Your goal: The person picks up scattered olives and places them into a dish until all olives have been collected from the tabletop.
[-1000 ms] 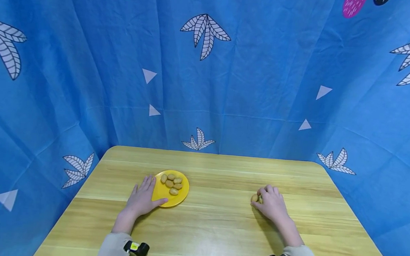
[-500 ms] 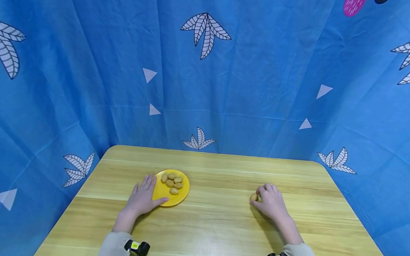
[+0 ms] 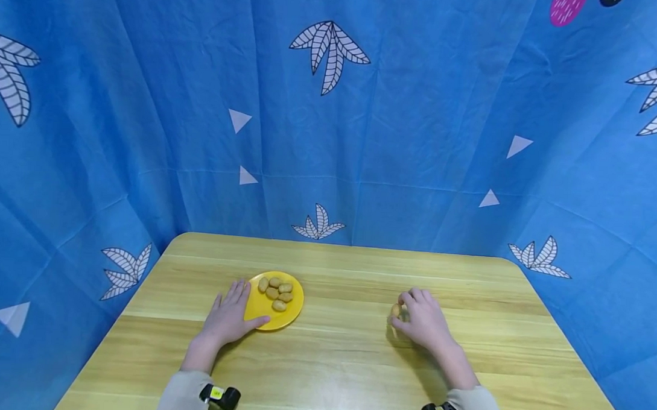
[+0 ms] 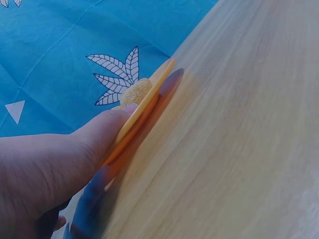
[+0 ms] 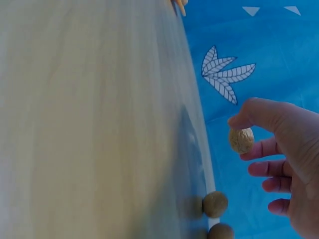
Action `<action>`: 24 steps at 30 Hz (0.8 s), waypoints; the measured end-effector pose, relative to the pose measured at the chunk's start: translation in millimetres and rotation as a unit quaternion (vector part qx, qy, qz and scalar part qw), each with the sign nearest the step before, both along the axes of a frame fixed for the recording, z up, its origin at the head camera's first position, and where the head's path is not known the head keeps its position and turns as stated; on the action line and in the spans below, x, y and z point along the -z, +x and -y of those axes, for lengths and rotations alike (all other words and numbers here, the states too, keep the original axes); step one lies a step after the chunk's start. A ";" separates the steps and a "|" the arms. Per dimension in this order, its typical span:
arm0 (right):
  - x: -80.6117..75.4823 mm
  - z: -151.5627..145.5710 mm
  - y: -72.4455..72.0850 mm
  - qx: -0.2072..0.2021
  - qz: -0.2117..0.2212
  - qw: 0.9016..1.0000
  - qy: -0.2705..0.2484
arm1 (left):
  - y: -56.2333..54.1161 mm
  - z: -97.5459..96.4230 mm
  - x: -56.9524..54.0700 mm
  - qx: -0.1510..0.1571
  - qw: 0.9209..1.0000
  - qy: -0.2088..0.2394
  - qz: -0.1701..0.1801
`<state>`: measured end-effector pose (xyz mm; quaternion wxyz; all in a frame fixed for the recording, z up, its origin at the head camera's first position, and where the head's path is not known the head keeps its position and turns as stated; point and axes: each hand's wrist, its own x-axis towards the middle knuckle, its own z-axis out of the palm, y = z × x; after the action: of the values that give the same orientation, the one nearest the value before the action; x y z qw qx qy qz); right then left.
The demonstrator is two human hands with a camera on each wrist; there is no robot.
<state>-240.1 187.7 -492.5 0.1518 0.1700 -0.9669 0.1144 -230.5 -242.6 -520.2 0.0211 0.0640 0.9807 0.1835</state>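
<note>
My left hand (image 3: 226, 322) lies with spread, straight fingers along the left side of a yellow plate (image 3: 293, 311). Its thumb rests over the plate's near rim, as the left wrist view also shows. Several walnuts (image 3: 279, 306) sit on the plate. To the right of the table's middle, my right hand (image 3: 424, 320) pinches one walnut (image 5: 241, 141) between thumb and index finger, and its other fingers are bent loosely away from it. In the head view a shadow falls on the wood beneath this hand.
Two blurred, round brown things like walnuts, one of them (image 5: 215, 204), lie on the table near my right hand in the right wrist view. The wooden table (image 3: 333, 374) reaches back to a blue patterned cloth (image 3: 417, 142).
My right hand has moved a little left towards the plate and slightly up in the view, carrying the walnut with it. My left hand and the plate have stayed in place.
</note>
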 end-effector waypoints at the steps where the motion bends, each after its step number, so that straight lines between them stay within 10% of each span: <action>1: -0.8 1.8 -0.3 -0.003 -0.003 1.000 0.001 | 0.2 -0.2 -0.2 0.000 1.000 0.001 -0.001; 24: -18.7 57.5 -5.0 -0.090 -0.059 0.994 -0.001 | 1.7 -0.1 0.6 0.003 1.000 0.003 -0.005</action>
<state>-245.1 130.1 -473.8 0.1982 0.2629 -0.9369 0.1178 -228.8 -242.4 -520.9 0.0167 0.0675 0.9801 0.1858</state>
